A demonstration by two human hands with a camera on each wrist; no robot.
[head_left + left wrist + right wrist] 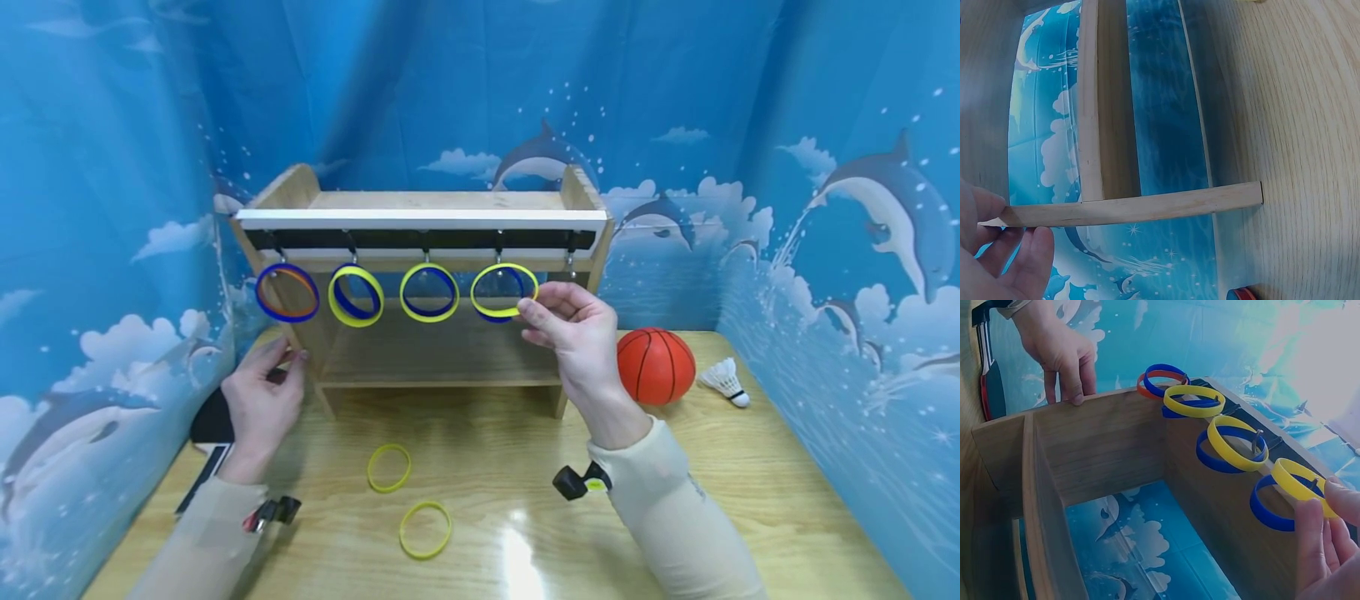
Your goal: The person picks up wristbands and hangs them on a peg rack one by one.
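My right hand (581, 333) pinches a yellow wristband (474, 292) between thumb and fingers. This band hangs around the hook second from the right on a wooden rack (420, 220), in front of a blue wristband (495, 318). Other hooks to the left carry yellow and blue pairs, and the leftmost carries a blue band (260, 302) with an orange one (303, 285). At the rack's left side, my left hand (266, 392) grips the edge of the side panel (1116, 210), thumb on one face and fingers on the other. The rightmost hook (571, 265) bears no band.
Two loose yellow wristbands, one nearer the rack (386, 491) and one nearer me (423, 556), lie on the wooden table (495, 467). Right of the rack sit a red basketball (656, 367) and a shuttlecock (724, 382). A black paddle (210, 421) lies by my left forearm.
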